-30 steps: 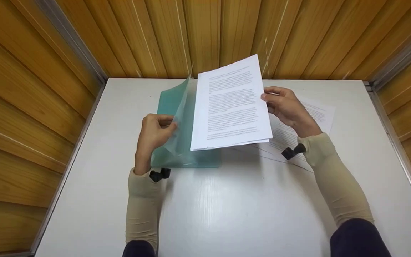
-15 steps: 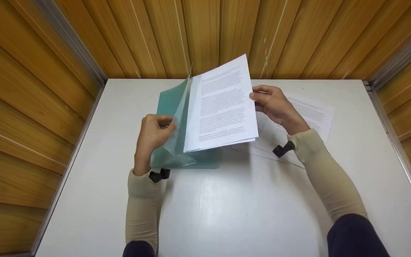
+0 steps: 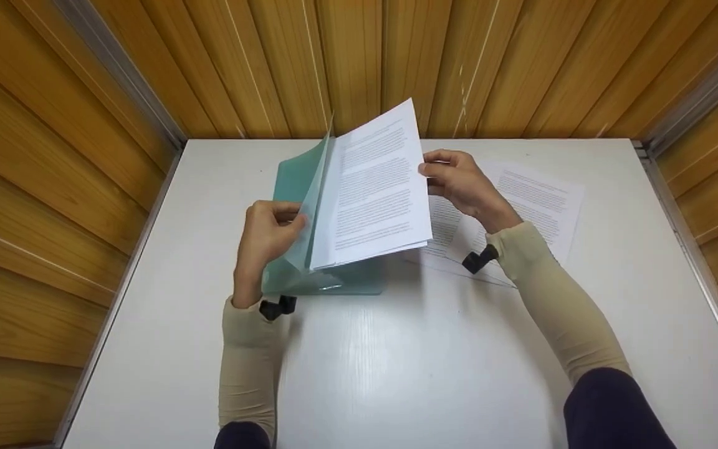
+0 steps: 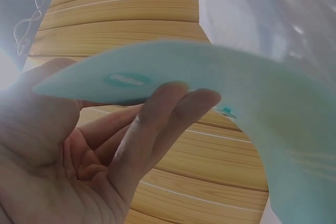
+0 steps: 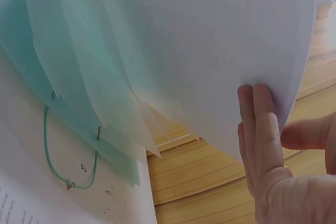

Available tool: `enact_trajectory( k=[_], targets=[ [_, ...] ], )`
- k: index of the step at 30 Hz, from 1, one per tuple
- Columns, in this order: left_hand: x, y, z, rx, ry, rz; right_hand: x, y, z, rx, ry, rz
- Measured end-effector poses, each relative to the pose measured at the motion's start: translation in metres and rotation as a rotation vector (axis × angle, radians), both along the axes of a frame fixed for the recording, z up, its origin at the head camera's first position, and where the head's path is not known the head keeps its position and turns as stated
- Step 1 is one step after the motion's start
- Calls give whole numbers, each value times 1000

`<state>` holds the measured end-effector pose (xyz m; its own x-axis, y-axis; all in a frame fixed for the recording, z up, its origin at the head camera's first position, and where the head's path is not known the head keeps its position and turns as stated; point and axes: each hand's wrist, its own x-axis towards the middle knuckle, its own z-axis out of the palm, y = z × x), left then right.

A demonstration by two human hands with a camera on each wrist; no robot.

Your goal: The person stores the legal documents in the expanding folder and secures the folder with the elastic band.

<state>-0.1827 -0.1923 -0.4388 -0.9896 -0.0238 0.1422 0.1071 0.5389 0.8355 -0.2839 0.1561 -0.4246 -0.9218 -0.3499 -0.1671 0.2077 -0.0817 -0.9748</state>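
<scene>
In the head view a teal plastic folder [image 3: 300, 168] lies on the table, its translucent cover raised. My left hand [image 3: 268, 231] pinches the edge of that cover between thumb and fingers; the left wrist view shows the curved cover [image 4: 173, 69] in its grip. My right hand [image 3: 462, 184] holds a stack of printed paper [image 3: 374, 187] by its right edge, tilted above the folder. The stack's left edge sits just inside the raised cover. Seen from the right wrist, the fingers [image 5: 265, 135] lie flat behind the stack, thumb at its edge, with several translucent folder leaves [image 5: 94, 66] beside it.
More printed sheets [image 3: 536, 199] lie spread on the white table [image 3: 396, 374], under the right hand and forearm. A teal elastic cord [image 5: 47, 145] loops from the folder in the right wrist view. Wood-patterned walls [image 3: 359, 62] stand behind and along both sides.
My right hand has moved left with the paper stack, bringing its left edge inside the raised folder cover. More of the loose sheets now shows. The left hand has stayed almost still.
</scene>
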Motion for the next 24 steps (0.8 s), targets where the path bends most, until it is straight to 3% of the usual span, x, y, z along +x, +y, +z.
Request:
enact_trajectory(
  k=[14, 24],
  targets=[
    [0, 0, -1, 12, -18, 3, -3, -19, 1, 34, 1, 0],
    [2, -3, -1, 3, 12, 2, -6, -37, -5, 76, -4, 20]
  ],
)
